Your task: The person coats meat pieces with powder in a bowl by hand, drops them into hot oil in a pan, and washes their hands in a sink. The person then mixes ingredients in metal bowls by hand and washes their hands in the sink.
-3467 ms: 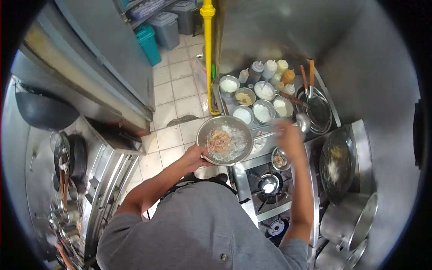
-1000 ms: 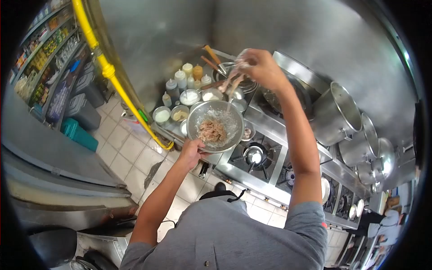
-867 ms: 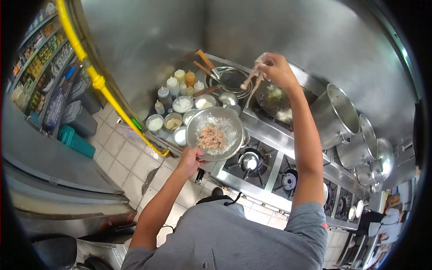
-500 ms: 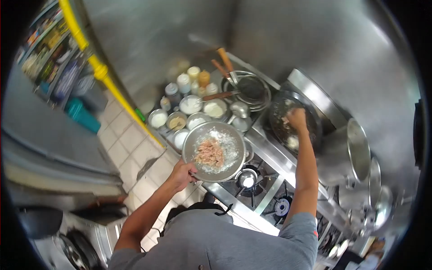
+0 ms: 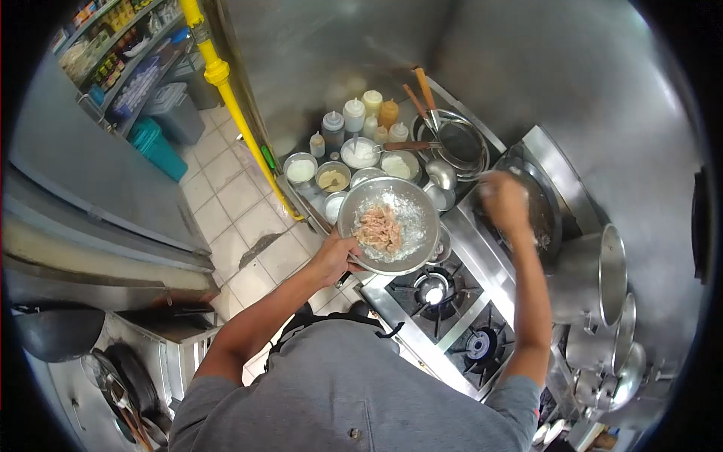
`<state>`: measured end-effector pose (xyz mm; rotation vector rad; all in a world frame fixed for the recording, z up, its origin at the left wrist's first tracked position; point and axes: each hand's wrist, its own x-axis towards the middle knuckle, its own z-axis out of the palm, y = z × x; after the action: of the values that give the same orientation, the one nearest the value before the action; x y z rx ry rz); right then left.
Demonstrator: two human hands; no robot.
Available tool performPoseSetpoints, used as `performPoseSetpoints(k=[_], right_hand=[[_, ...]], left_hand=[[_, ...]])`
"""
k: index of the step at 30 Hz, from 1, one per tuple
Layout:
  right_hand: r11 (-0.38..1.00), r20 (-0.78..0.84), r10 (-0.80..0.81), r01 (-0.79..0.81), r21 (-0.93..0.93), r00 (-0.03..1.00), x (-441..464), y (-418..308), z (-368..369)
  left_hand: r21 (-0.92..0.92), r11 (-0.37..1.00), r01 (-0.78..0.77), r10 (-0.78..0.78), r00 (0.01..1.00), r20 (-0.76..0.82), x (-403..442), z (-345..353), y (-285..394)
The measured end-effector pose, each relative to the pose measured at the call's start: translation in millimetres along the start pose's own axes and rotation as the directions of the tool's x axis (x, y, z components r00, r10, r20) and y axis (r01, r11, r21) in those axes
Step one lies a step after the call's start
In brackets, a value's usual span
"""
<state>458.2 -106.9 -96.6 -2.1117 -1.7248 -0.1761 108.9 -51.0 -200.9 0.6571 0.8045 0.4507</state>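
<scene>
My left hand (image 5: 336,258) is closed on the rim of a round metal bowl (image 5: 431,226), thumb inside the edge. In the bowl lies a heap of pale pink shredded meat (image 5: 379,230), with white powder (image 5: 411,222) spread around it. My right hand (image 5: 506,202) is over a dark wok (image 5: 553,203) at the back of the stove; its fingers are smeared by motion and whatever they hold cannot be made out. Some light bits show at the wok's lower side, partly hidden by my forearm.
Small bowls of white powder (image 5: 301,170) and tan powder (image 5: 332,179) stand behind the bowl, with squeeze bottles (image 5: 354,115) farther back. A ladle (image 5: 440,175) and strainers (image 5: 461,142) sit beside them. Burners (image 5: 434,294) lie below; large pots (image 5: 595,279) stand to the right.
My right hand has lifted a little from the wok's inside and blurred. The whole view has shifted, with the bowl still in my left hand.
</scene>
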Motion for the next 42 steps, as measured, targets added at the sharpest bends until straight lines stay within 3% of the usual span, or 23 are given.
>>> performPoseSetpoints(k=[2, 3, 4, 5, 8, 10, 11, 13, 17, 19, 20, 24, 27, 33, 35, 36, 39, 40, 42], right_hand=[[0.992, 0.335, -0.090, 0.057, 0.108, 0.938, -13.4, -60.2, 25.1], [0.974, 0.436, -0.095, -0.008, 0.227, 0.895, -24.5, -76.7, 57.3], [0.974, 0.455, -0.093, -0.013, 0.224, 0.886, -35.2, -106.6, 75.4], [0.998, 0.519, -0.067, 0.048, 0.051, 0.852, -43.4, -131.1, 93.9], [0.993, 0.421, 0.108, -0.121, 0.004, 0.900, -58.1, -152.4, 133.4], [0.982, 0.491, 0.138, -0.183, 0.046, 0.860, -48.2, -159.5, 125.0], [0.981, 0.493, 0.140, -0.188, 0.048, 0.858, -44.0, -158.1, 119.7], [0.965, 0.344, 0.018, -0.107, 0.241, 0.939, -38.1, -148.3, 102.9], [0.963, 0.392, 0.051, -0.148, 0.223, 0.918, -19.5, -166.0, 19.8], [0.921, 0.350, 0.110, -0.228, 0.317, 0.930, -19.2, -166.7, -1.4], [0.935, 0.275, 0.061, -0.151, 0.321, 0.960, -19.1, -162.6, -5.9], [0.979, 0.176, 0.100, -0.128, 0.158, 0.979, -20.1, -156.2, -33.9], [0.958, 0.058, 0.117, -0.128, 0.256, 0.991, -18.0, -154.7, -61.0], [0.968, 0.078, 0.126, -0.140, 0.207, 0.989, -5.7, -141.0, -111.6], [0.967, 0.107, 0.143, -0.162, 0.198, 0.984, -5.9, -130.1, -117.7], [0.946, 0.130, 0.213, -0.238, 0.222, 0.968, -5.8, -120.4, -117.7], [0.922, 0.112, 0.236, -0.259, 0.288, 0.965, -8.2, -78.0, -118.5], [0.893, 0.107, 0.255, -0.276, 0.355, 0.961, -9.3, -54.9, -112.7], [0.894, 0.092, 0.304, -0.317, 0.315, 0.948, -12.8, -27.2, -114.7]], left_hand=[[-0.007, 1.000, -0.002, 0.002, 1.000, 0.026, 0.3, -2.7, 2.2], [0.006, 1.000, -0.020, 0.020, 1.000, 0.008, -0.1, -4.6, 1.7], [0.022, 0.999, -0.032, 0.032, 0.999, -0.005, 0.4, -5.9, 0.2], [0.034, 0.999, -0.017, 0.016, 1.000, 0.025, 1.4, -11.2, -2.7], [0.109, 0.993, -0.049, 0.038, 0.994, 0.100, 6.0, -30.1, -9.0], [0.104, 0.994, -0.026, 0.013, 0.992, 0.124, 8.4, -34.5, -7.0], [0.083, 0.996, -0.015, 0.006, 0.994, 0.105, 5.9, -42.0, -7.2], [0.085, 0.996, 0.033, -0.041, 0.994, 0.099, 11.2, -49.4, -13.0], [0.158, 0.984, 0.084, -0.103, 0.987, 0.119, 17.2, -37.3, -12.8], [0.117, 0.990, 0.074, -0.093, 0.980, 0.173, 19.0, -30.6, -16.6], [0.130, 0.988, 0.085, -0.107, 0.979, 0.173, 19.5, -25.6, -16.0], [0.165, 0.981, 0.104, -0.138, 0.968, 0.208, 29.9, -10.4, -15.0], [0.191, 0.976, 0.101, -0.146, 0.961, 0.236, 35.8, 2.4, -13.7], [0.167, 0.985, 0.047, -0.099, 0.943, 0.318, 62.2, 17.1, -26.9], [0.188, 0.981, 0.044, -0.095, 0.958, 0.270, 64.0, 27.1, -30.4], [0.201, 0.978, 0.053, -0.101, 0.966, 0.239, 56.9, 35.4, -27.6], [0.149, 0.983, 0.105, -0.145, 0.945, 0.292, 70.6, 40.5, -35.9], [0.148, 0.988, 0.052, -0.094, 0.952, 0.291, 71.4, 43.9, -39.6], [0.137, 0.989, 0.061, -0.096, 0.959, 0.266, 75.0, 48.0, -42.4]])
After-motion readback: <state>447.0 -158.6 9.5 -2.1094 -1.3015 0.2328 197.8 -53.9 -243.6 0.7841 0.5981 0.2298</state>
